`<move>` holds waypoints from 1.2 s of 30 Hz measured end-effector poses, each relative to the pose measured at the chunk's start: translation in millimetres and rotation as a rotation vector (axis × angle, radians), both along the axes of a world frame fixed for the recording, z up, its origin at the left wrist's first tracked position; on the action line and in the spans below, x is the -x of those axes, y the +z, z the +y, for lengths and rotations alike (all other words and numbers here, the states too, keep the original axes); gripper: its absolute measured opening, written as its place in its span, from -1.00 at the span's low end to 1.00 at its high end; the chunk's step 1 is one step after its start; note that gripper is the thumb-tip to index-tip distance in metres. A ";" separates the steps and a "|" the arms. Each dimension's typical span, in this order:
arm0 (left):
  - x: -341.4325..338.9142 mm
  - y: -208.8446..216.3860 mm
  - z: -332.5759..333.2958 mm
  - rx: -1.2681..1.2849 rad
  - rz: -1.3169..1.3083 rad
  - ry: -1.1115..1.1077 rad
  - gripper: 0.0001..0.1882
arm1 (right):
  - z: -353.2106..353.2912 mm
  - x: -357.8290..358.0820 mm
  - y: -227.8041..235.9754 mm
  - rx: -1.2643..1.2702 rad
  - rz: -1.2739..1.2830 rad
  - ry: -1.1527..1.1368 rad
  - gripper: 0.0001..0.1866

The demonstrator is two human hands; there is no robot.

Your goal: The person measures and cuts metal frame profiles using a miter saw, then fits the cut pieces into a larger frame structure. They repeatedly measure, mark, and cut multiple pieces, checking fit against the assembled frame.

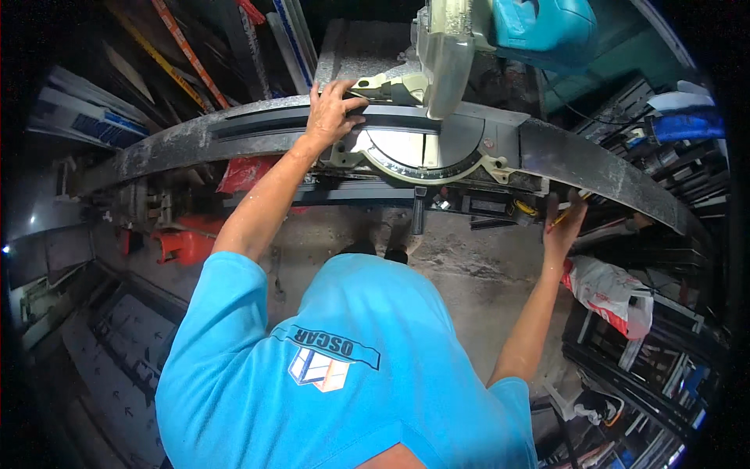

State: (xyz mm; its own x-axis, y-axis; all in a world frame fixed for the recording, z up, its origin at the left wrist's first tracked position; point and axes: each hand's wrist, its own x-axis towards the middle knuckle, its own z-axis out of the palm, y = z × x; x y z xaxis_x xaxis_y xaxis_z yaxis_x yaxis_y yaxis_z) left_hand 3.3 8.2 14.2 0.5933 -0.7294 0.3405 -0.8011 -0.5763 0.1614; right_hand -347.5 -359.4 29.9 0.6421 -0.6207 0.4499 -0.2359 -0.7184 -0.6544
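A mitre saw stands ahead of me with a teal motor housing (543,31), a raised clear blade guard (451,74) and a round grey turntable (461,148). Along its fence lies a long dark metal profile (398,123), its right end under the guard. My left hand (332,113) lies across this profile, fingers curled over the fence and thumb on the near side, holding it there. Off to the right, below the saw bench, my right hand (564,223) is raised and slightly blurred. A thin yellow and red pencil (558,220) shows between its fingers.
The long grey bench (582,160) spans from left to right. Metal lengths (187,51) lean at the back left. A yellow-black tape measure (524,208) lies below the bench near my right hand. A white plastic bag (613,293) hangs at right; an orange object (187,245) sits at left.
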 end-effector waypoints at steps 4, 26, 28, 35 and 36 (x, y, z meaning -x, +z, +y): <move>-11.9 -9.8 2.8 0.039 0.027 -0.053 -0.63 | 1.7 -35.4 114.8 -0.349 -0.293 0.138 -0.59; -8.2 -16.3 -4.0 0.134 0.040 0.011 -0.58 | 116.5 -203.8 292.4 -0.065 0.414 0.133 -0.56; -6.4 -16.3 -8.8 0.143 0.032 0.005 -0.57 | 128.2 -173.2 264.0 0.057 0.284 0.080 -0.61; -10.4 -22.9 -4.6 0.146 0.009 0.031 -0.55 | 174.7 -152.1 211.4 -0.148 0.075 0.039 -0.75; -10.4 -22.6 -5.2 0.146 0.009 0.028 -0.55 | 175.9 -150.2 210.4 -0.153 0.065 0.035 -0.75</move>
